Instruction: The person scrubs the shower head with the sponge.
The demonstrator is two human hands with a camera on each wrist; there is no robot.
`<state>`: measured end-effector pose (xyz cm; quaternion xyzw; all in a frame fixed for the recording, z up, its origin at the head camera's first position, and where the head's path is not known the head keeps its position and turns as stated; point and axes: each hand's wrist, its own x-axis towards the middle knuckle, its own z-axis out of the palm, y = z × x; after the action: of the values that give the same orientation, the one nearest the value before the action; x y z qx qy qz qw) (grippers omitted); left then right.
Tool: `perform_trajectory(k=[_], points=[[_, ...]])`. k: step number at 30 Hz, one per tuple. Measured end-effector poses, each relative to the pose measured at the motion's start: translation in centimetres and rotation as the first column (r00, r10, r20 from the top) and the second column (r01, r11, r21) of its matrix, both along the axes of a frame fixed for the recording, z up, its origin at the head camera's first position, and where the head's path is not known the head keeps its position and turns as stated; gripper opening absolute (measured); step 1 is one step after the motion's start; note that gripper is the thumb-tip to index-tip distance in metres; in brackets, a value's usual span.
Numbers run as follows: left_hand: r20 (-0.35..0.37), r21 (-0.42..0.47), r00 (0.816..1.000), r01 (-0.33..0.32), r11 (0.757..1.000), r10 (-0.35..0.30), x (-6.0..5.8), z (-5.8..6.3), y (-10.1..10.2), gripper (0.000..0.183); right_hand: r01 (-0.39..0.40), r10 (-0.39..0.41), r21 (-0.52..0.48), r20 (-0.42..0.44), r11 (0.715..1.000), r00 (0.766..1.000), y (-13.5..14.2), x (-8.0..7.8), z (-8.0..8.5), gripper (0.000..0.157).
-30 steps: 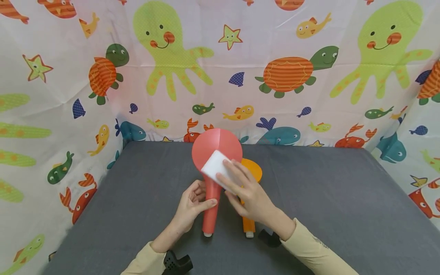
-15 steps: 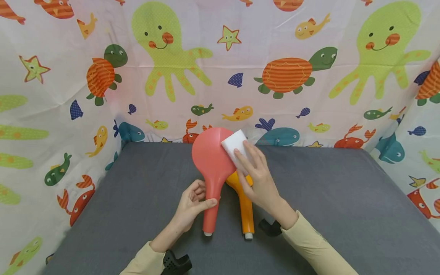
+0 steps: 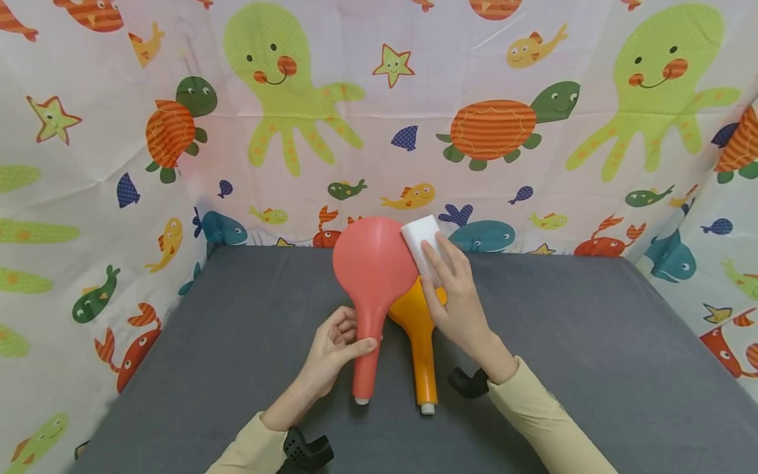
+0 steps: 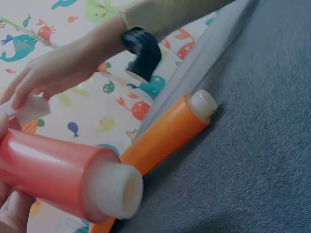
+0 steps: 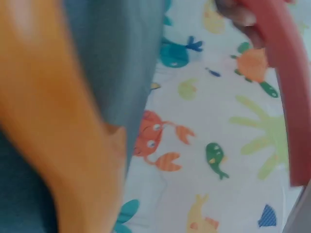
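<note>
Dark grey cloth (image 3: 260, 329) covers the table, and closest to us two long cream sleeves (image 3: 553, 415) reach in, with one black plastic wrist piece (image 3: 308, 451) at seven o'clock and a second black wrist piece (image 3: 469, 382) at five. The left hand (image 3: 331, 352) holds the tube handle of a smooth, shiny red paddle (image 3: 374, 263) with a big round head, thumb in front and fingers bent behind. This red paddle is in the middle, its white plastic end (image 3: 362, 400) at six o'clock. At two o'clock on its round edge is a soft-looking white block (image 3: 422, 230), like a sponge, and it seems to touch. The right hand (image 3: 458, 303) pinches that block between thumb and spread fingers. At four o'clock from the red paddle, partly behind it, lies a smooth orange paddle (image 3: 422, 355) of the same kind, with its own white end. It looks as if the red paddle is getting a wipe, so that job seems begun but not over; which parts are wiped, I cannot tell. No hand holds the orange one, and I cannot tell if it has had a turn. Farthest back hangs a white curtain (image 3: 379, 158) with printed sea animals.
</note>
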<state>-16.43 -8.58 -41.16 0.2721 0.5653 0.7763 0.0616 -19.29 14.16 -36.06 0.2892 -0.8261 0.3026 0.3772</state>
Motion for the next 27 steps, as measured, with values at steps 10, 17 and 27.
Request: perform_trajectory(k=[10, 17, 27], points=[[-0.079, -0.173, 0.992, -0.113, 0.979, 0.100, -0.1, 0.1, 1.3, 0.033, -0.142, 0.190, 0.351, -0.108, 0.926, 0.976, -3.3, 0.8, 1.8, 0.050], [-0.107, -0.226, 0.986, -0.148, 0.963, 0.127, 0.6, 1.4, 1.7, 0.032, 0.088, -0.079, 0.131, -0.075, 0.987, 0.994, -1.7, -1.4, 2.9, 0.050], [-0.175, -0.236, 0.970, -0.208, 0.949, 0.169, -0.3, 1.0, 2.5, 0.038, -0.042, 0.090, 0.287, -0.155, 0.957, 0.984, -2.7, 0.2, 2.3, 0.049]])
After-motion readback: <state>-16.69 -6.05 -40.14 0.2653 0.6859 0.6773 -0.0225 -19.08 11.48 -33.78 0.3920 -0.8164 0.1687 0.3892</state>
